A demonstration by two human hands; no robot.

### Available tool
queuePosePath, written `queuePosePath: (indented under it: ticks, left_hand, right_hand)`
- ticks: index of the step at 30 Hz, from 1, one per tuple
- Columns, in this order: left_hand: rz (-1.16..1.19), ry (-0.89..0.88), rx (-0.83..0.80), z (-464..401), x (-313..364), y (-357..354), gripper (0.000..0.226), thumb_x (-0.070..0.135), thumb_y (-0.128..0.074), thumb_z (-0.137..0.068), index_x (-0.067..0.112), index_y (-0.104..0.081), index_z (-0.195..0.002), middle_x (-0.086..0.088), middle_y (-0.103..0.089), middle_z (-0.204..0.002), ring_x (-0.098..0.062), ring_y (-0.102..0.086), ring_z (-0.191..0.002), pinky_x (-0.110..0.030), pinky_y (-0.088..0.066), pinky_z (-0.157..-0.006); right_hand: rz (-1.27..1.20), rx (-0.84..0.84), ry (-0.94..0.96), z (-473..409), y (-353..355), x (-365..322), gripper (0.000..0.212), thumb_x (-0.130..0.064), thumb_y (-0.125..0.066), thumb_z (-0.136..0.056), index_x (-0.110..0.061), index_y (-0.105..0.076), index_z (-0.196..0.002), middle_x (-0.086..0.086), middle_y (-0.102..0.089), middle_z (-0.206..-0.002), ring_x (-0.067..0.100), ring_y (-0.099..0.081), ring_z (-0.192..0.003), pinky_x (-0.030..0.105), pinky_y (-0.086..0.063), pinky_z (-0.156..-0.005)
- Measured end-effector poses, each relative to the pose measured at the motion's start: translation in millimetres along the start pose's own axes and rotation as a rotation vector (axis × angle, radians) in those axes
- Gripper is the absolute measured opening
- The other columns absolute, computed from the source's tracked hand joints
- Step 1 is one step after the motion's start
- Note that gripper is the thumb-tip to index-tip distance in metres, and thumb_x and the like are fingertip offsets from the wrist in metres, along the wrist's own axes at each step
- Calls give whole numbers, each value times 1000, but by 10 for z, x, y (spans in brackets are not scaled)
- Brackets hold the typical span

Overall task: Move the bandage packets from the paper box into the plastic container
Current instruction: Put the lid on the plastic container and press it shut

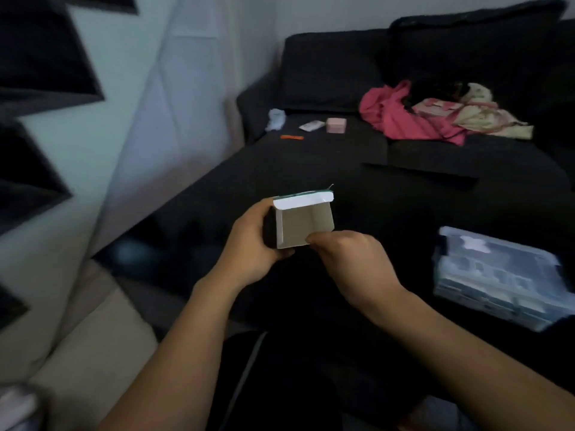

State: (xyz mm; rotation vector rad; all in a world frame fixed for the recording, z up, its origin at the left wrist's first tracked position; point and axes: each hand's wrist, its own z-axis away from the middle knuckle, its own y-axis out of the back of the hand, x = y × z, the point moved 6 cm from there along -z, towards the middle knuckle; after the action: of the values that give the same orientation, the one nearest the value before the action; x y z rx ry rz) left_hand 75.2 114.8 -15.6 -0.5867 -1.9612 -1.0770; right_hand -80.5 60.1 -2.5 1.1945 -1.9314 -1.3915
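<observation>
Dark upholstery filled most of the view: a black sofa ran from the middle of the frame up to twelve o'clock, with pale wall and a sheer curtain at ten o'clock. At the centre a small paper box was held up in the air above the sofa seat, its flap opened toward the camera so that the plain brown inner face and a white folded edge were shown; a thin green strip of the printed outside was seen along its top. The box was gripped along its left side by the left hand, fingers wrapped behind it and thumb at the front. The box's lower right corner was pinched between thumb and fingers of the right hand. No bandage packets could be made out; whether any lay inside the box could not be told.

At three to four o'clock a clear plastic container was lying on the sofa, well apart from the box, blurred, with whitish contents dimly seen through its walls. Toward one o'clock a pink cloth was heaped on the seat beside cream fabric. Near twelve o'clock a small pink box, a white packet and an orange stick were scattered on the cushion.
</observation>
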Motion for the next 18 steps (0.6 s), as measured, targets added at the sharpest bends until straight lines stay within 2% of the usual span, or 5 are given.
queuePosePath:
  ticks: [4,7,10,14,18]
  left_hand:
    - [-120,104,193,707,-468,1118,79,41,-94,-58,29,-57,-127,10,-65,-123,-7,-61,-114,-36,-54,-98]
    - [-72,254,372,1510,-801,1869,70,29,-95,-63,28,-55,-120,16,-64,-114,8,-62,-102,-42,-59,-89]
    - [-237,370,631,2511,-1075,2557,64,45,-96,-56,27,-61,-106,7,-68,-101,-5,-67,-91,-46,-60,-77]
    - [-554,662,720,3563,-1425,2807,73,63,-87,-52,26,-61,-110,4,-59,-105,-19,-61,-101,-36,-54,-83]
    - [-584,769,843,3996,-1759,2755,92,63,-83,-57,22,-53,-134,-6,-56,-128,-27,-53,-121,-45,-53,-98]
  right_hand:
    - [-148,-97,118,-380,-102,-989,24,-41,-57,-96,-23,-72,-100,4,-62,-105,28,-63,-91,43,-55,-75]
    - [-387,-269,214,-589,-384,-1966,22,-33,-62,-94,-14,-71,-89,7,-64,-94,28,-63,-88,40,-52,-75]
    - [-566,-527,271,-443,-881,-3113,20,-29,-66,-94,-9,-70,-91,6,-69,-91,24,-65,-87,33,-48,-71]
    - [-992,-914,53,141,-1568,-3984,10,-17,-70,-92,-21,-66,-84,3,-69,-94,19,-67,-89,37,-57,-82]
    - [-1379,-1078,-288,570,-2038,-4358,38,-6,-64,-94,-11,-56,-131,12,-66,-126,23,-66,-106,34,-54,-85]
